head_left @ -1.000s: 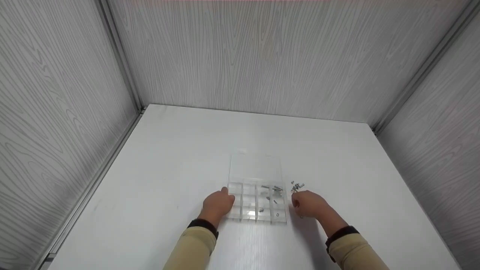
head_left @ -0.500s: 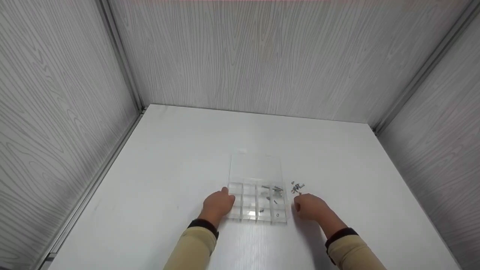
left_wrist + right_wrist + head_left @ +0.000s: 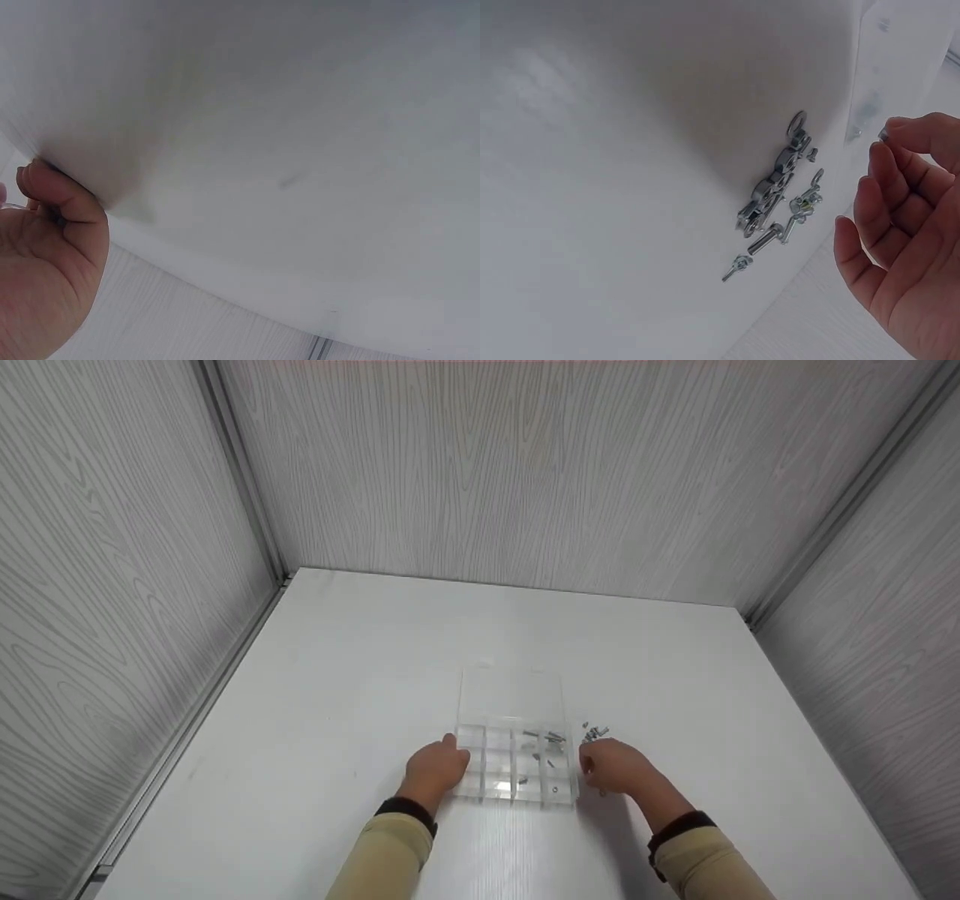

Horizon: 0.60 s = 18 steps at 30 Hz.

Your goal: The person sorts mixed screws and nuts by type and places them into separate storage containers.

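Note:
A clear plastic compartment box [image 3: 484, 769] lies on the white table, its lid [image 3: 511, 690] folded back flat behind it. My left hand [image 3: 437, 766] grips the box's left edge, thumb on top; in the left wrist view the fingers [image 3: 56, 184] curl at that edge. Close beside the box's right side is my right hand [image 3: 616, 766]. Its thumb and index finger pinch a small metal piece [image 3: 883, 135], mostly covered by the fingertips, so I cannot tell its exact kind. Screws [image 3: 555, 737] and other small metal parts lie in the right-hand compartments.
Right of the box is a loose pile of screws, nuts and washers [image 3: 776, 187], partly behind the right hand in the head view. Pale wood-grain walls [image 3: 495, 472] enclose the table [image 3: 360, 645] at the back and both sides.
My right hand shifted slightly right and towards me, then back left to the box's right edge, covering more of the pile. The left hand and the box have kept their place.

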Motion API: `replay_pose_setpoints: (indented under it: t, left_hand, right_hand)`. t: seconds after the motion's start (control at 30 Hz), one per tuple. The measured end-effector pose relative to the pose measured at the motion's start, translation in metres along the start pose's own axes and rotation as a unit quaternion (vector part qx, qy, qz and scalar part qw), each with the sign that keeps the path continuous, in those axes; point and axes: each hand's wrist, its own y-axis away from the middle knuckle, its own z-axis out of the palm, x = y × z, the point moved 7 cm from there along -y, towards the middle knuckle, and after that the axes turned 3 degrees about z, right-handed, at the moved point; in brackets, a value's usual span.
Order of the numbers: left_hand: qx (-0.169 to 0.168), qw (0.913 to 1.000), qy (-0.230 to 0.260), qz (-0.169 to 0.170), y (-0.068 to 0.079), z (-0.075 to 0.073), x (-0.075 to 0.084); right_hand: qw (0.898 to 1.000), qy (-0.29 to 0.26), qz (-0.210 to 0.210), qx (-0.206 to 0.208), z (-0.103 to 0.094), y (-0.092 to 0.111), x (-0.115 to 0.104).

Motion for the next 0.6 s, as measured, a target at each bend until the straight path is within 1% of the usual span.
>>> replay_pose_setpoints:
  t: [0.1, 0.27, 0.43, 0.6]
  left_hand:
    - [0.003, 1.0000, 0.001, 0.003, -0.001, 0.000, 0.000]
    - [0.004, 1.0000, -0.007, 0.001, -0.002, 0.002, -0.001]
    - [0.004, 1.0000, -0.005, 0.004, -0.002, 0.002, -0.001]
    - [0.003, 0.9999, -0.009, 0.008, -0.001, 0.000, 0.000]
  right_hand:
    - [1.000, -0.007, -0.017, -0.004, 0.001, -0.001, -0.005]
    - [0.998, -0.024, -0.049, 0.008, -0.002, 0.001, -0.013]
    - [0.997, -0.043, -0.064, 0.003, -0.001, 0.002, -0.020]
    - [0.997, -0.035, -0.075, 0.004, -0.001, 0.003, -0.024]
